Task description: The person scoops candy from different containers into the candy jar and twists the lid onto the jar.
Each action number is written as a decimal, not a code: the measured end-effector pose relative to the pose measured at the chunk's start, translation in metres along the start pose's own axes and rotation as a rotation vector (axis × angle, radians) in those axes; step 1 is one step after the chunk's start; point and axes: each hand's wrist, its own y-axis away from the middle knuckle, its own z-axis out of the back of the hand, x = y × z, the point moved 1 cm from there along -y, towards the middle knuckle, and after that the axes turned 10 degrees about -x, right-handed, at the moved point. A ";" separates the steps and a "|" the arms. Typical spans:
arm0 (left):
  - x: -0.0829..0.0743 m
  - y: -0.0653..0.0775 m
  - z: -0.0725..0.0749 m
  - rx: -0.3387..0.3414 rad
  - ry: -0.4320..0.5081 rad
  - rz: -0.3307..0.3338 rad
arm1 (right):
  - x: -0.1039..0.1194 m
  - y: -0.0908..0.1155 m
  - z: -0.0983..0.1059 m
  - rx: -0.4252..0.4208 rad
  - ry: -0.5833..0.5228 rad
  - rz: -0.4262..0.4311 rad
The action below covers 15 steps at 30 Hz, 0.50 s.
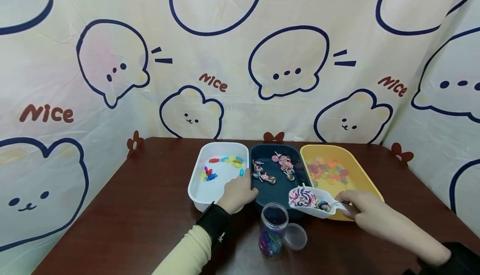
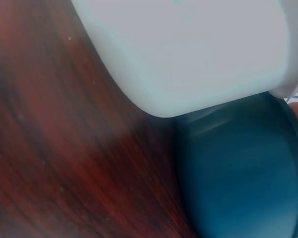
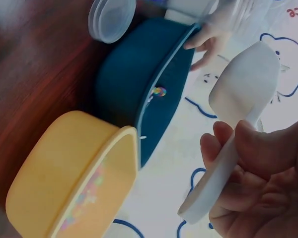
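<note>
My left hand (image 1: 238,191) grips the adjoining rims of the white bin (image 1: 200,198) and the dark blue bin (image 1: 268,193). Several wrapped candies (image 1: 211,176) lie in the white bin; small swirl lollipops (image 1: 285,164) are in the dark blue one. With its fingers curled round the handle, my right hand (image 1: 360,208) holds a white scoop (image 1: 318,213) over the front of the dark blue and yellow bins. Swirl lollipops (image 1: 303,197) fill the scoop. In the right wrist view the scoop's underside (image 3: 248,82) shows, and the candy on it is hidden.
The yellow bin (image 1: 365,179) on the right contains colourful small candies (image 1: 326,171). Before the bins stands a clear jar (image 1: 273,229), its mouth uncovered, with shiny wrapped candies at the bottom. A clear lid (image 1: 296,236) lies beside it on the brown table (image 1: 131,208). A printed cloth hangs behind.
</note>
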 end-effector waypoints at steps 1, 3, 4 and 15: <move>0.001 0.000 0.000 -0.007 0.009 -0.008 | 0.001 0.002 0.000 -0.004 -0.003 0.002; 0.002 0.000 0.001 -0.024 0.022 -0.019 | 0.003 0.004 -0.001 -0.009 -0.003 0.014; 0.003 0.001 0.002 -0.038 0.021 -0.025 | 0.004 0.006 -0.002 -0.013 -0.008 0.023; 0.007 0.040 0.028 -0.026 0.315 -0.370 | 0.017 0.011 -0.007 -0.034 0.110 -0.025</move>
